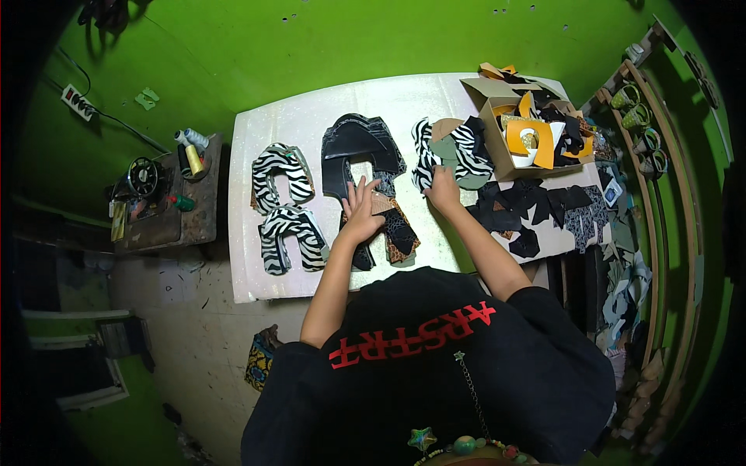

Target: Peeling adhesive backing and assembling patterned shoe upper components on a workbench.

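My left hand point(362, 213) lies with spread fingers on a stack of cut pieces in the middle of the white tabletop. Under and around it are a black U-shaped piece point(336, 175) and leopard-print pieces point(400, 252). My right hand point(443, 188) is closed at the near edge of a pile of zebra-print pieces point(466, 151), beside an olive-green piece point(444, 150); what its fingertips grip is hidden. To the left, further zebra-print U-shaped pieces point(268, 167) lie in two stacks, one nearer to me than the other.
A cardboard box point(495, 140) of orange, white and black scraps stands at the table's right. Black scraps point(524, 242) lie before it. Left of the table are a sewing machine point(144, 177) and thread cones point(194, 161). A wooden rack point(657, 128) lines the right wall.
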The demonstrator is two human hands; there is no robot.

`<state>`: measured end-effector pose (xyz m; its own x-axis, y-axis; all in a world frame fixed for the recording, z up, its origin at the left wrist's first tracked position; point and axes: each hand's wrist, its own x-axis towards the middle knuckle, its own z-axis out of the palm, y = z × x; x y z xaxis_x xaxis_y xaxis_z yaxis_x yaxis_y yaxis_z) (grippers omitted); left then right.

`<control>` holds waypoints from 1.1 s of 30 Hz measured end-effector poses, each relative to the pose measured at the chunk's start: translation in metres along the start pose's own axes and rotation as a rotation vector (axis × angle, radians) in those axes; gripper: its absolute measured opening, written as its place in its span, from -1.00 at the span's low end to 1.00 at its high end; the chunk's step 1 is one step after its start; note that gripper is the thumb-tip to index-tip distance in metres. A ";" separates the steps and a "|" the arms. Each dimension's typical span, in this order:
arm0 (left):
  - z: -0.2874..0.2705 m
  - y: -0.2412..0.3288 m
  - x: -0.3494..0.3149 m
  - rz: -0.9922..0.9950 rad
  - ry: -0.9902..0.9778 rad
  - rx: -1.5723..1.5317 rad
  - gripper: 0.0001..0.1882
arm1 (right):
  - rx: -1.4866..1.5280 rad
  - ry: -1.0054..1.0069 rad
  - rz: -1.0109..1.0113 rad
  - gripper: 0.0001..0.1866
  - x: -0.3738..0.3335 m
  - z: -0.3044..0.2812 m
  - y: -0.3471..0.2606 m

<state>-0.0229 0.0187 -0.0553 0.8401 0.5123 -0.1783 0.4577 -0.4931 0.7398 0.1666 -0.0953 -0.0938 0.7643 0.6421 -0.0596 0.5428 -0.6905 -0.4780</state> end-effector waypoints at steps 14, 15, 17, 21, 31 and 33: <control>-0.033 -0.002 -0.020 0.119 0.236 -0.137 -0.52 | 0.772 0.157 -0.131 -0.59 -0.025 -0.008 -0.023; -0.036 -0.002 -0.020 0.099 0.177 -0.212 -0.55 | 0.929 0.120 -0.095 -0.45 -0.034 -0.007 -0.036; -0.028 -0.012 -0.019 0.112 0.149 -0.389 -0.59 | 1.126 -0.086 -0.150 -0.21 -0.055 -0.023 -0.069; -0.031 -0.008 -0.026 0.027 -0.040 -0.618 -0.71 | 1.174 -0.164 -0.162 -0.19 -0.078 -0.025 -0.098; -0.031 -0.056 -0.044 -0.139 0.020 -0.458 -0.76 | 0.453 -0.025 -0.242 -0.73 -0.088 0.001 -0.083; -0.025 -0.061 -0.044 -0.135 0.074 -0.373 -0.77 | 0.245 0.017 -0.235 -0.70 -0.093 0.002 -0.086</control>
<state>-0.0955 0.0441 -0.0764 0.7505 0.6106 -0.2529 0.4140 -0.1360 0.9001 0.0482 -0.0948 -0.0490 0.6354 0.7668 0.0908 0.6064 -0.4228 -0.6734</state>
